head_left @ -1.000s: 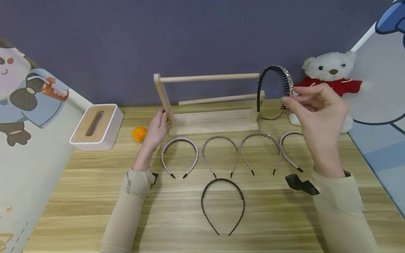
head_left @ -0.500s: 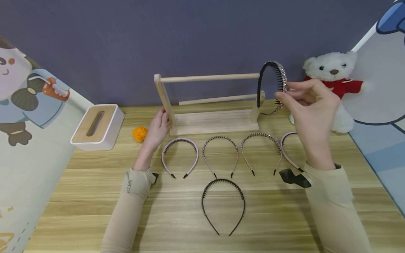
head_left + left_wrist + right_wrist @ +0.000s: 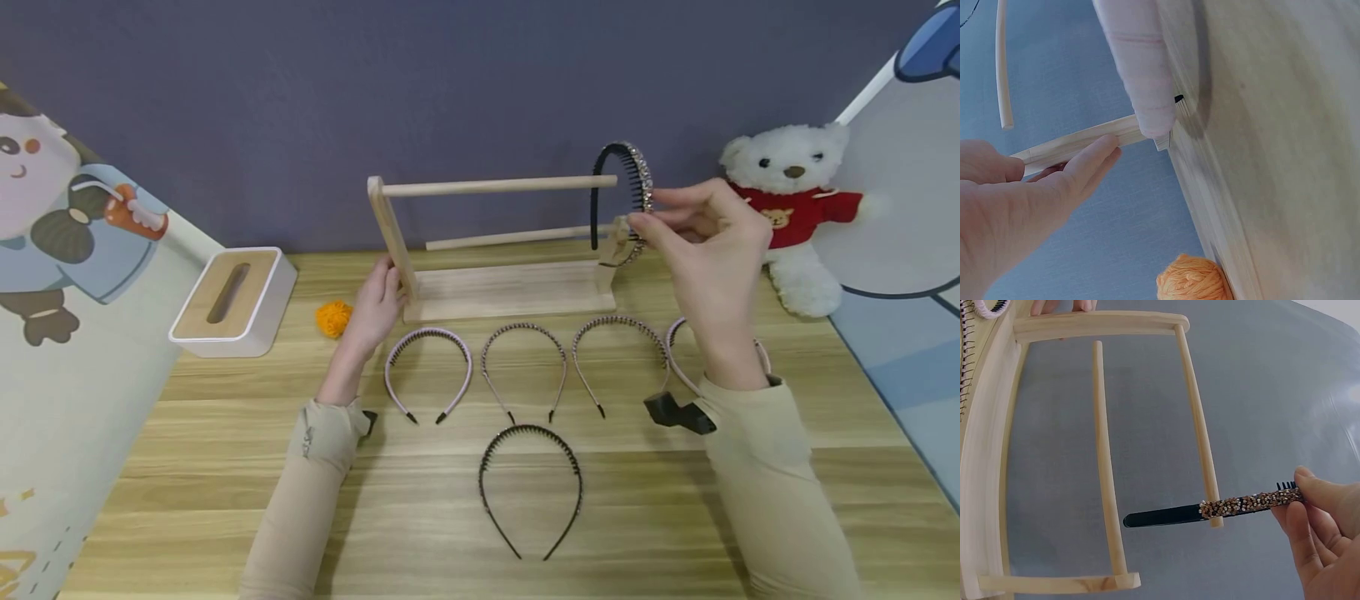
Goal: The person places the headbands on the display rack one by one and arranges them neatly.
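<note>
RH pinching rhinestone hairband, looped round upper dowel tip | LH gripping rack upright | rec: brace rack, loop sq. to dowel, ease inboard, lower gently

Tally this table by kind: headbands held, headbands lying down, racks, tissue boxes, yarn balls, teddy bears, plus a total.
Black headband held in the right hand: 1
Headbands lying on the table: 5
Wooden rack: 1
White tissue box: 1
Orange yarn ball: 1
White teddy bear: 1
Total: 10
</note>
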The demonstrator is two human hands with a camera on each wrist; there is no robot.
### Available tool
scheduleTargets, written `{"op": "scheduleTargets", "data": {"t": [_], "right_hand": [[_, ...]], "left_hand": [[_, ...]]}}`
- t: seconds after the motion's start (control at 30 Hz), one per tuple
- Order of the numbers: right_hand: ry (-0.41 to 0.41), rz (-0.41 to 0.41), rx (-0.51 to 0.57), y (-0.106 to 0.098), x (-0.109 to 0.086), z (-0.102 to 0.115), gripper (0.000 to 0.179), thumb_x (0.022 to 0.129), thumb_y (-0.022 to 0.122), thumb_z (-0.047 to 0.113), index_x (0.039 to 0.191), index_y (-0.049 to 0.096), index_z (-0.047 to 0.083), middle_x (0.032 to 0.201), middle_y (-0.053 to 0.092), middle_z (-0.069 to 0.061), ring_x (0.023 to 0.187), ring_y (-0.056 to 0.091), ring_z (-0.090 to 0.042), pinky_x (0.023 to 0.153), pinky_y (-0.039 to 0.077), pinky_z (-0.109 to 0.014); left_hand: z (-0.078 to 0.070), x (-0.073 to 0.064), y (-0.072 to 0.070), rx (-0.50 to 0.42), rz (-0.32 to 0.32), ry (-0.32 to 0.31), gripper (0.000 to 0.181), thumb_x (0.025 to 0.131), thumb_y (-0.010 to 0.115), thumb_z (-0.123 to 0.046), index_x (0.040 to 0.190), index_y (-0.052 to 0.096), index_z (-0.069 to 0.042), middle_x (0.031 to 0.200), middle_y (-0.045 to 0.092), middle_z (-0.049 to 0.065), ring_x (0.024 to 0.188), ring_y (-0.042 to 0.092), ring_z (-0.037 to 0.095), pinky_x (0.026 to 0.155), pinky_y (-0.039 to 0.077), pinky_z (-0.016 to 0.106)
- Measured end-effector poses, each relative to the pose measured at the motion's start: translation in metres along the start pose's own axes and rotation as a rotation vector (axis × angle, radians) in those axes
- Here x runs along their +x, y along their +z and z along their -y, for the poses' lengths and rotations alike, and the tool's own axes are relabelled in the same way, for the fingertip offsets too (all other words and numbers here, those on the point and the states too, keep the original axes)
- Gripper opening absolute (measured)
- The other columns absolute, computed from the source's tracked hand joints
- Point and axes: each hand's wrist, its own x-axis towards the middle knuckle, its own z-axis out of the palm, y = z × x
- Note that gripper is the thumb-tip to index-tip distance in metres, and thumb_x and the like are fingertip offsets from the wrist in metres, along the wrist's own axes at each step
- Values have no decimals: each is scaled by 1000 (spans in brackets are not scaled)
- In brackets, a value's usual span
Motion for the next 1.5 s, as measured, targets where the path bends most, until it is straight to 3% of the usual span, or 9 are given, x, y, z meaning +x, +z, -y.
{"op": "scheduleTargets", "data": {"t": [0.53, 0.77, 1.07, 1.5], "right_hand": [[-71, 20, 40, 28, -1, -4, 22, 86, 89, -3, 103, 76, -8, 83, 77, 4, 73, 73, -12, 70, 61, -20], [-103, 60, 103, 45, 1, -2, 21, 86, 88, -4, 103, 76, -8, 85, 77, 1, 73, 74, -15, 70, 62, -22], [-122, 121, 92, 62, 1, 0, 25, 85, 88, -3, 106, 75, -8, 86, 77, 6, 74, 73, -15, 66, 60, -21], [-122, 136, 145, 91, -1, -1, 25, 85, 88, -3, 104, 74, -10, 84, 77, -10, 69, 73, -14, 65, 64, -26]], "left_hand": [[1, 0, 1, 11, 2, -8, 50, 119, 27, -18, 164, 30, 4, 160, 42, 31, 149, 44, 42, 120, 45, 51], [0, -1, 0, 4, 4, -20, 52, 119, 26, -20, 166, 27, 2, 162, 39, 29, 151, 42, 41, 120, 45, 49], [0, 0, 1, 22, 12, -11, 50, 119, 29, -18, 164, 30, 2, 162, 40, 29, 149, 43, 41, 118, 47, 51], [-1, -1, 1, 25, -1, -15, 49, 119, 27, -17, 164, 30, 3, 162, 39, 29, 150, 42, 41, 119, 47, 49]]}}
